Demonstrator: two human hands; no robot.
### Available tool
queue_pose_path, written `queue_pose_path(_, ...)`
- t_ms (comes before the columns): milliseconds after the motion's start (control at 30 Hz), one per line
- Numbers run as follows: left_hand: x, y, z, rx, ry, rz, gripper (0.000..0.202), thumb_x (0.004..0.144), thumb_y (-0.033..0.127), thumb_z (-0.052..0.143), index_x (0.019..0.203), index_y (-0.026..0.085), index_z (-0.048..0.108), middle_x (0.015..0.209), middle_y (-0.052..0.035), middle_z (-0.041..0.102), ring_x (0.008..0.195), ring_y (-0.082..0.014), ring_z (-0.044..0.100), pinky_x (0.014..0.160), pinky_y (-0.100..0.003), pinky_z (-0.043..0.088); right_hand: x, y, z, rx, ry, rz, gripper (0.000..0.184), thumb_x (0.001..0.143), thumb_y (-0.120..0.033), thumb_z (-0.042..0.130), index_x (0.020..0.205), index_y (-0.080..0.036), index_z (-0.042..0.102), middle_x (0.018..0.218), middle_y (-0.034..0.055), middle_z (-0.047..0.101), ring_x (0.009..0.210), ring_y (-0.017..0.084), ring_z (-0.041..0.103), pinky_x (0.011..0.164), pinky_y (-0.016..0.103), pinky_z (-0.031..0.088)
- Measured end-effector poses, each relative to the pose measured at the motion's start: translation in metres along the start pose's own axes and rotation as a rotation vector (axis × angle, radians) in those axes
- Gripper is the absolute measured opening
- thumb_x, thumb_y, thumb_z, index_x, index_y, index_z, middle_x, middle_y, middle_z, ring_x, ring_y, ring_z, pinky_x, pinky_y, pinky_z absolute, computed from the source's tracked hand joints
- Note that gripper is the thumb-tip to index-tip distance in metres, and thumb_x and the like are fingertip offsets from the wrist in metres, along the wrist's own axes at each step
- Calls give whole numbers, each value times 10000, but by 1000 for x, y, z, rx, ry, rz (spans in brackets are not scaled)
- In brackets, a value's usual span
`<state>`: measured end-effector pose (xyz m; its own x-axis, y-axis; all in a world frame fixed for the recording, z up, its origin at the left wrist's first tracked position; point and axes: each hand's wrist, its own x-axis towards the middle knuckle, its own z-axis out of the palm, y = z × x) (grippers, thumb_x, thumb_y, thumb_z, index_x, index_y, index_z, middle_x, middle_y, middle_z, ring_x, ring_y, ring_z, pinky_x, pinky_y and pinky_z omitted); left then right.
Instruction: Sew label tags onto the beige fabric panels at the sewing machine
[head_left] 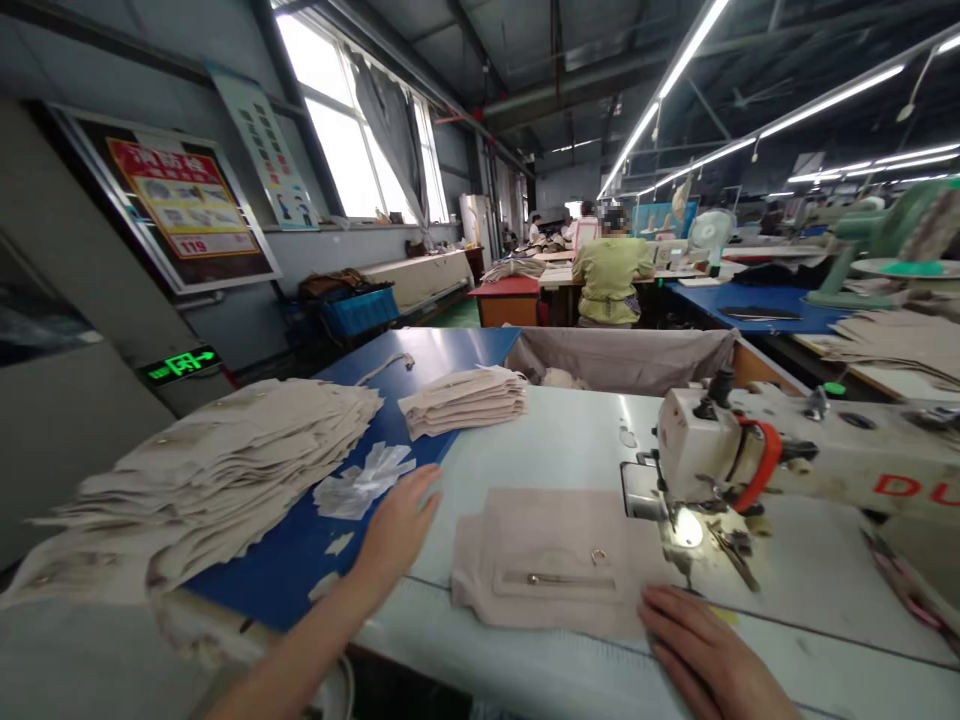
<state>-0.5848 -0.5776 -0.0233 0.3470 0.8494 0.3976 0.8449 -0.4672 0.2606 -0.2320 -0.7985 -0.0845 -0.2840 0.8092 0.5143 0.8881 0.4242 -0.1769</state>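
Note:
A beige fabric panel (547,535) with a zipper (566,579) set into it lies flat on the sewing machine's pale bed. My right hand (709,645) rests at the panel's lower right corner, fingers stretched out flat and touching its edge. To the left, my left hand (397,525) reaches over the table, fingers extended and holding nothing I can see. Just beyond it are translucent white strips (364,482) on the blue tabletop. The sewing machine head (697,450), its lamp lit, stands right of the panel, with its needle area close above my right hand.
A large pile of beige pieces (217,470) covers the left of the table. A smaller folded stack (465,398) sits ahead, beside a cloth-lined bin (630,355). Scissors (911,585) lie at the far right. A person in a yellow-green top (611,275) sits further off.

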Motion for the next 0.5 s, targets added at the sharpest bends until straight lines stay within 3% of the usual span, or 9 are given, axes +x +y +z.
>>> queue_pose_path(100,12,-49,-26,114,-22,-221,378,876,285,452,1152,137,664,1262,-126,657,1191,-284,592,1034,-409,455,-1,0,0,18,-2,17,325,944,-339,539,1235,-256,659,1228,60,681,1111,216,658,945,300,558)
queue_pose_path(167,20,-65,-33,186,-95,-241,388,878,269,447,1181,134,648,1297,-132,633,1213,-283,573,1042,-395,436,-1,0,1,53,-15,44,318,946,-353,534,1220,-267,671,1222,59,684,1108,218,659,956,302,551)
queue_pose_path(267,31,-70,-29,247,-221,-173,338,885,241,457,1137,167,670,1289,-118,635,1207,-259,571,1035,-358,420,0,0,0,89,-44,90,305,950,-369,524,1187,-275,692,1216,58,686,1109,224,658,964,311,548)
queue_pose_path(333,38,-66,-23,250,-269,-142,277,888,212,461,1023,196,702,1176,-97,687,1112,-242,620,975,-334,447,0,-1,-1,86,-55,100,303,951,-371,522,1180,-276,696,1216,58,686,1110,225,657,963,314,550)
queue_pose_path(500,48,-59,-18,267,-286,-113,247,897,189,458,792,192,682,953,-95,705,989,-250,625,911,-335,433,1,-3,-1,59,-45,99,309,947,-357,531,1206,-279,681,1221,58,684,1113,228,657,963,315,550)
